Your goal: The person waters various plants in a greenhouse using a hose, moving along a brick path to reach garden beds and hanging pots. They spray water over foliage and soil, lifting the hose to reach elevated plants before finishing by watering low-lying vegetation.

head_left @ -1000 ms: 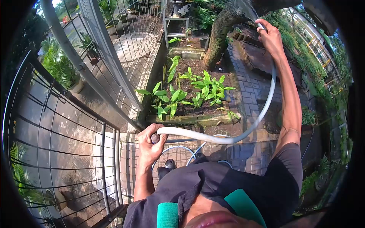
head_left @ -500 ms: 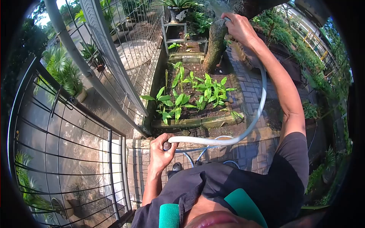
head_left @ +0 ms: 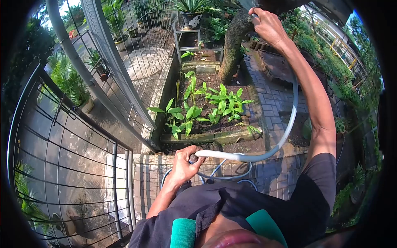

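Observation:
A pale grey garden hose [head_left: 264, 155] runs in a curve between my two hands. My left hand [head_left: 184, 166] is closed around it low in front of my body; a round brown knob-like end [head_left: 193, 158] shows at the thumb. Raised high, my right hand [head_left: 269, 29] grips the hose's far end beside the tree trunk [head_left: 235, 45]. A blurred spray of water [head_left: 248, 5] leaves that end. Below lies a garden bed [head_left: 215, 137] with bright green leafy plants [head_left: 225, 101]. More hose loops [head_left: 231, 177] hang or lie near my feet.
A black wire gate [head_left: 74, 165] stands to the left, joined to a grey post [head_left: 118, 62] and mesh fence. A potted plant [head_left: 192, 18] sits on a metal stand [head_left: 187, 41] behind the bed. Grey paving [head_left: 275, 107] runs along the right, beside shrubs [head_left: 326, 53].
My left hand has shifted right with the hose. My right hand has moved slightly right and up, still spraying. The hose loops by my feet have changed shape.

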### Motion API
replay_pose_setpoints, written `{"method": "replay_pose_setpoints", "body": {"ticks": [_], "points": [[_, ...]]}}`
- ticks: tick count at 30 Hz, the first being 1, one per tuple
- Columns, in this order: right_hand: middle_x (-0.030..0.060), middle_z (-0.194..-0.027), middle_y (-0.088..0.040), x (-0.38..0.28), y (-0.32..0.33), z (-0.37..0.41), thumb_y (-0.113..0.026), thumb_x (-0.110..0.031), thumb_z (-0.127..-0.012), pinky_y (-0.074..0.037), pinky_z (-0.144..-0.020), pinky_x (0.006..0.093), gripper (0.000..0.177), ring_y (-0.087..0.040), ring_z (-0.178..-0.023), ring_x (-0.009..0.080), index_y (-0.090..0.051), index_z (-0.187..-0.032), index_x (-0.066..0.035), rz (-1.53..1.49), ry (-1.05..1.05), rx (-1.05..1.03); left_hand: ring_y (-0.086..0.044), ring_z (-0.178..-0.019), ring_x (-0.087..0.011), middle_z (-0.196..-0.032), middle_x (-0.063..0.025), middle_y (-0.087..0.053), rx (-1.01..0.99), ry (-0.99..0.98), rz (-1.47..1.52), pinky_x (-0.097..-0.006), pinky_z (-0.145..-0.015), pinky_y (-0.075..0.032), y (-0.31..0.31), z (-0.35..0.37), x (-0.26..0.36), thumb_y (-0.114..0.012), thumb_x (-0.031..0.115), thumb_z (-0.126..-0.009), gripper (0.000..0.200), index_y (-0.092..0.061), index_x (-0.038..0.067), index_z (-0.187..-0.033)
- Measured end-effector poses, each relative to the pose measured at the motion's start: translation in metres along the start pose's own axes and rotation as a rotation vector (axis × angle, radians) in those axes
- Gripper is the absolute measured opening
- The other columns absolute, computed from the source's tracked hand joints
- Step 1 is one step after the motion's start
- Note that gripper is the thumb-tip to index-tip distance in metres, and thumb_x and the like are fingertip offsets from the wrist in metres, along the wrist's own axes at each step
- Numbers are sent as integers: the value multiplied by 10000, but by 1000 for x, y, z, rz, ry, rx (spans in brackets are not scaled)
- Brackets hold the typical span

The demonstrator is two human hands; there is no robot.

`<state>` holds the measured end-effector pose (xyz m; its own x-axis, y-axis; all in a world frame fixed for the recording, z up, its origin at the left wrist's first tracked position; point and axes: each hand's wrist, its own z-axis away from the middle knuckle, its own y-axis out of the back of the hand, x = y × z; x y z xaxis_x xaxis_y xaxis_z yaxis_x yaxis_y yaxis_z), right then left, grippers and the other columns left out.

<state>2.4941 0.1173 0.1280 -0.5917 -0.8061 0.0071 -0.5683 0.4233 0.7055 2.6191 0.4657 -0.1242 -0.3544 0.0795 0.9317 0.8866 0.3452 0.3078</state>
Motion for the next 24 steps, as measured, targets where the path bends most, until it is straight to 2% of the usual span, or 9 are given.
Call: {"method": "replay_pose_setpoints", "body": {"ticks": [3, 6, 8, 13, 16, 17, 24], "points": [[203, -688, -551, -19, 3, 8, -482, -123, -860, -428, -702, 445, 271, -572, -666, 345, -584, -1097, -39, 10, -43, 1, -600, -635, -207, -717, -129, -620, -63, -31, -11, -321, -595, -461, 7, -2, -6, -685, 37, -754, 123, -640, -9, -859], [180, -644, -498, -29, 7, 2, -489, -157, -859, -435, -698, 422, 281, -547, -635, 303, -581, -1098, -41, 37, -48, 17, -550, -622, -118, -679, -71, -606, -51, -159, 58, -279, -571, -438, 17, -10, -24, -675, 14, -747, 109, -649, -2, -852], [164, -631, -475, -38, 6, -4, -496, -166, -857, -438, -698, 410, 283, -541, -629, 282, -579, -1097, -42, 37, -32, 15, -579, -639, -149, -700, -96, -617, -109, -138, 29, -294, -595, -455, 32, -12, -28, -679, 23, -752, 110, -651, 0, -856], [134, -706, -525, -80, -7, -19, -523, -166, -862, -437, -682, 390, 247, -531, -640, 257, -581, -1079, -62, 87, 47, 3, -603, -659, -181, -717, -108, -623, -159, -164, 33, -300, -617, -463, 70, -10, -44, -678, 31, -759, 103, -643, -3, -849], [180, -765, -586, -117, -15, -24, -524, -136, -844, -456, -732, 414, 258, -602, -726, 303, -604, -1074, -51, 42, -104, -92, -616, -681, -217, -727, -119, -624, -176, -171, 27, -309, -633, -469, 87, -8, -59, -679, 29, -753, 108, -636, -11, -844], [251, -753, -603, -142, -6, -26, -502, -178, -846, -479, -688, 441, 250, -638, -771, 378, -621, -953, 14, 1, -146, -94, -616, -680, -224, -727, -122, -623, -170, -184, 25, -309, -633, -469, 90, -7, -67, -679, 27, -751, 109, -635, -13, -842], [244, -791, -611, -156, -33, -42, -485, -161, -847, -466, -658, 441, 225, -633, -766, 386, -612, -955, -10, -14, 57, 1, -622, -684, -245, -727, -132, -619, -145, -151, 12, -320, -640, -475, 129, 4, -81, -673, 8, -744, 100, -630, -23, -829]]}}
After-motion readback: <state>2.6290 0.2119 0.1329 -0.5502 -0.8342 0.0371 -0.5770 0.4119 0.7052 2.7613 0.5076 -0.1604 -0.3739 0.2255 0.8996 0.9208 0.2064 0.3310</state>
